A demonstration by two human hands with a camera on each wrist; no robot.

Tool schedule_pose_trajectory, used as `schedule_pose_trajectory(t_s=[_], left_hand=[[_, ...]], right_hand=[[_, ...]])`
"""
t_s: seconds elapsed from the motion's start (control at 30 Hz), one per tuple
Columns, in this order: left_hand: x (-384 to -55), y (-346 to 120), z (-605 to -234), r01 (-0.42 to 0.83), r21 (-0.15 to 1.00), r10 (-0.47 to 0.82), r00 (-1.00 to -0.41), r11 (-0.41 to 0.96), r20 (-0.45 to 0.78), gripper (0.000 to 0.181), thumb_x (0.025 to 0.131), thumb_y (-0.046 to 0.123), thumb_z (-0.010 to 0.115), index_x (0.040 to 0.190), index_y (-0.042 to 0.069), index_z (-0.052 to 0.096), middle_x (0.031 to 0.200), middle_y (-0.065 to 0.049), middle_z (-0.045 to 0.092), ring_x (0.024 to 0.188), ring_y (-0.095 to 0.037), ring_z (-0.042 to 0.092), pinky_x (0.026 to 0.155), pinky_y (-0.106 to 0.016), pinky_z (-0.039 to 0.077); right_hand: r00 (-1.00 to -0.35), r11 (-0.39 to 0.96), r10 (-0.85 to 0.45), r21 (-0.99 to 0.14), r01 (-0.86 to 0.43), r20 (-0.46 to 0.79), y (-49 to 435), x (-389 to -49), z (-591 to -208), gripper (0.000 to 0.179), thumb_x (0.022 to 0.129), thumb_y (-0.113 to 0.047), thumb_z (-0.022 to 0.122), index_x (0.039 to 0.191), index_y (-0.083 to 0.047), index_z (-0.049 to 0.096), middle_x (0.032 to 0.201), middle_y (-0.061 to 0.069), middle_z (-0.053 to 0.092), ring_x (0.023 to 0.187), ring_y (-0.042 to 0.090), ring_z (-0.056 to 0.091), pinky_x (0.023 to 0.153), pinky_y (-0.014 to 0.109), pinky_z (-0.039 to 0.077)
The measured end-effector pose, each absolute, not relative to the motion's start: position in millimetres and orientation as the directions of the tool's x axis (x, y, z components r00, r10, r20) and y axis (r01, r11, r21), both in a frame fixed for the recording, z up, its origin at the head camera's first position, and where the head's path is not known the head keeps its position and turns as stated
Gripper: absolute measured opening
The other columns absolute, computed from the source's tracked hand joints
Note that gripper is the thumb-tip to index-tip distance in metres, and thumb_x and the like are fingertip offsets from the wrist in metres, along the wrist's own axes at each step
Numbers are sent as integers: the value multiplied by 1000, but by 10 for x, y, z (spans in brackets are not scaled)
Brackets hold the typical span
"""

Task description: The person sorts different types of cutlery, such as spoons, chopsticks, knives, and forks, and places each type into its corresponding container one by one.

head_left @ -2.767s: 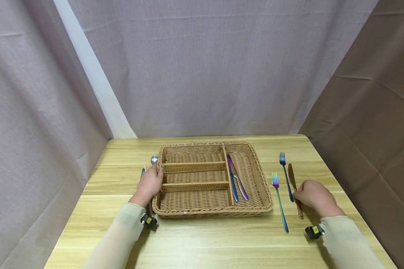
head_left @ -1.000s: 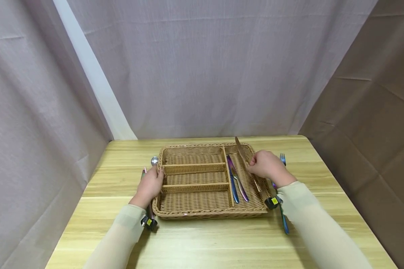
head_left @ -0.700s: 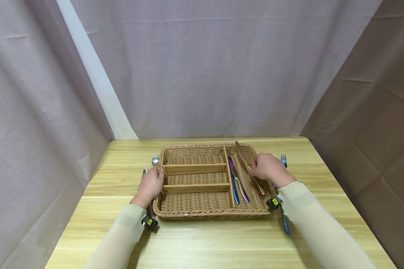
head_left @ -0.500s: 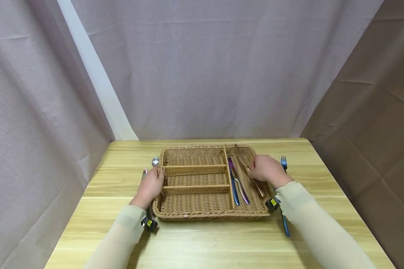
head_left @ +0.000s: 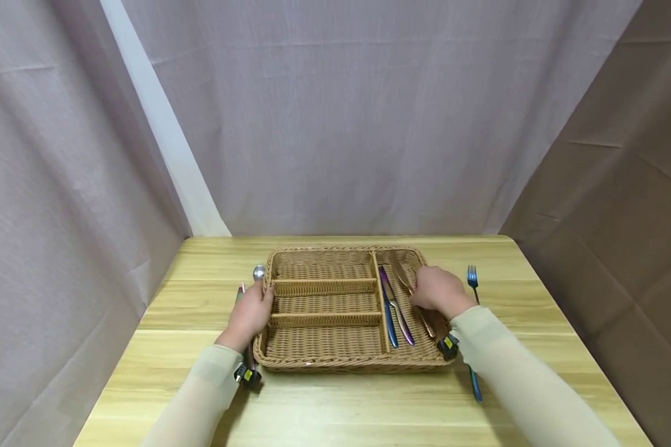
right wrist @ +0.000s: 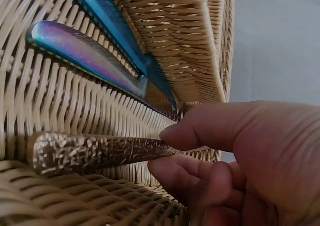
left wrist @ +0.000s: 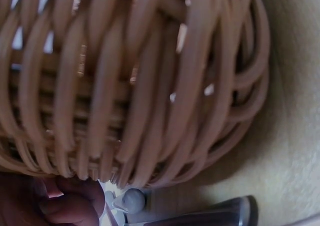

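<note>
A wicker cutlery basket [head_left: 324, 364] with dividers stands on the table. My left hand [head_left: 248, 315] grips its left rim, thumb over the edge; in the left wrist view curled fingers [left wrist: 65, 206] show beside the weave [left wrist: 115, 85]. Inside the right compartment, my right hand [head_left: 438, 290] pinches a copper-coloured table knife [head_left: 401, 273] between thumb and fingers. Its patterned handle [right wrist: 95, 151] lies close over the wicker floor in the right wrist view. Left of it, two more knives rest along the divider: a blue one [head_left: 390, 326] and a purple-rainbow one [head_left: 405, 328].
Right of the basket lie a blue fork [head_left: 472, 277] and another fork whose blue-green handle [head_left: 476, 388] shows past the sleeve. At the left rim are a spoon [head_left: 259, 272] and pinkish cutlery, partly behind the left hand. Curtains [head_left: 369, 124] stand behind the table [head_left: 324, 416].
My right hand has picked up the copper knife from the table at right, brought it left over the basket and lowered it into the right compartment. My left hand stays at the rim.
</note>
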State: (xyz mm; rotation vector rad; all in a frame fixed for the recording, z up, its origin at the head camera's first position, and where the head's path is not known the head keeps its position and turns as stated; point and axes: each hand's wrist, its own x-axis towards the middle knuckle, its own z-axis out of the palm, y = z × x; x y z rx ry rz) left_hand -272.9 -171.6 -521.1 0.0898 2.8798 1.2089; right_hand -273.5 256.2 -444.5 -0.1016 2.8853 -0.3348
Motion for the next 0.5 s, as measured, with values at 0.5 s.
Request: schedule_pose_trajectory(t_s=[0.5], left_hand=[[-2712, -1710, -5194, 52, 709, 61, -998, 703, 13, 54, 119, 33, 42, 154, -7, 52, 141, -32, 65, 133, -50, 62, 115, -65, 47]], right_hand=[[-955, 987, -109, -142, -72, -276, 2395, -2697, -4526, 20, 86, -7, 74, 72, -12, 60, 75, 8, 63, 60, 22, 52, 52, 36, 43]])
